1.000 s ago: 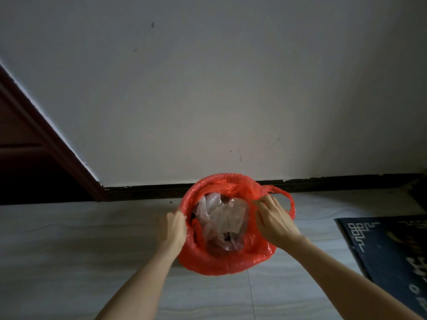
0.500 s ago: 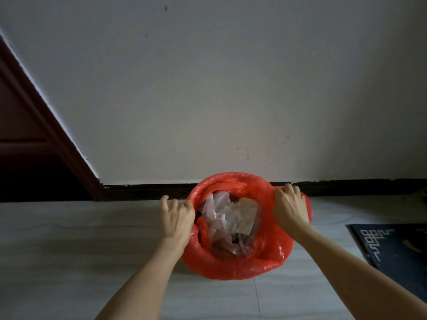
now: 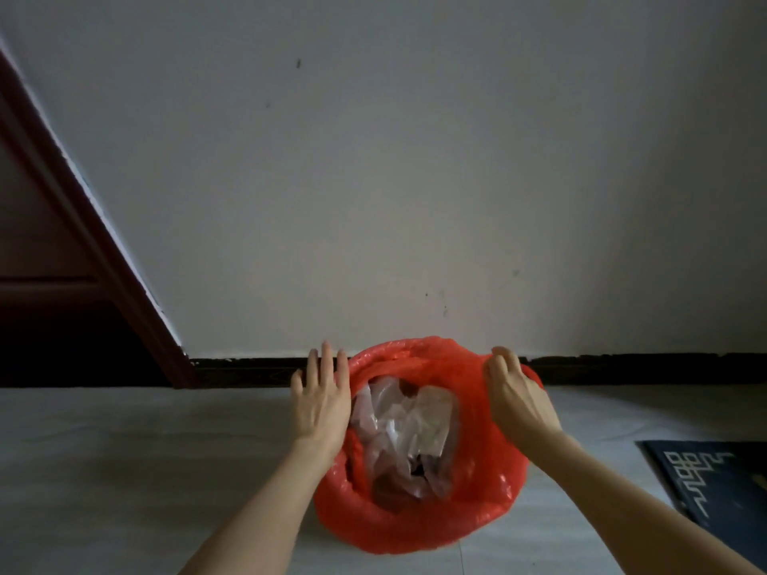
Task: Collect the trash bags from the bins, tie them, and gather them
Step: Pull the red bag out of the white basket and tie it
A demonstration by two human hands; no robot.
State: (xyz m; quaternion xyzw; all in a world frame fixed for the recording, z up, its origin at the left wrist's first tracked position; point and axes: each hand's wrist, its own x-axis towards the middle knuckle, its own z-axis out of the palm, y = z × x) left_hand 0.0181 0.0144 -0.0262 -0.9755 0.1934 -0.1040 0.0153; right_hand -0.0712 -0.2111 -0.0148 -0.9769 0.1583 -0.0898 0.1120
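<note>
I'm peeling the red bag (image 3: pixel 419 516) off its bin: right hand (image 3: pixel 521 402) pinching the rim, left hand (image 3: pixel 321 402) fingers spread beside it. Next, probably lifting out.

Trash bag (image 3: pixel 419 524): red plastic, glossy, mouth open upward, standing on the floor by the wall.
Contents: crumpled clear plastic (image 3: pixel 404 425), filling the middle.

A plain pale wall (image 3: pixel 415 180) with a few small dark marks meets a pale tiled floor (image 3: pixel 124 471) at a dark skirting board (image 3: pixel 643 367); a reddish-brown door frame (image 3: pixel 83 226) slants at left, a dark patterned mat (image 3: pixel 714 491) lies at right, light dim
</note>
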